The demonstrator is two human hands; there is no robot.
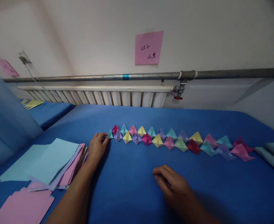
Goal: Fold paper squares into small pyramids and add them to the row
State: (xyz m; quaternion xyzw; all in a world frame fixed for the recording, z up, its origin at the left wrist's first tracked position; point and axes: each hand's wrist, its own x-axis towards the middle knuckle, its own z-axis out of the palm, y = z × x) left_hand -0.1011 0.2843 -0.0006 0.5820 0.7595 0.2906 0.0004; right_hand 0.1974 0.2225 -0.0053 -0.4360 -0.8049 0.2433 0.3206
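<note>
Teal origami piece (pixel 110 133) in pinch of left hand (pixel 98 147), at left end of double origami row (pixel 157 141); nearer than row, right hand (pixel 173 184) curled narrow; left of row, coloured paper stack (pixel 55 160).

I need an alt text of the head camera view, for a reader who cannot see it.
A person's left hand touches the left end of a double row of colourful folded paper pieces on a blue surface. The right hand, loosely curled, is nearer the camera; coloured paper sheets lie at the left.
</note>
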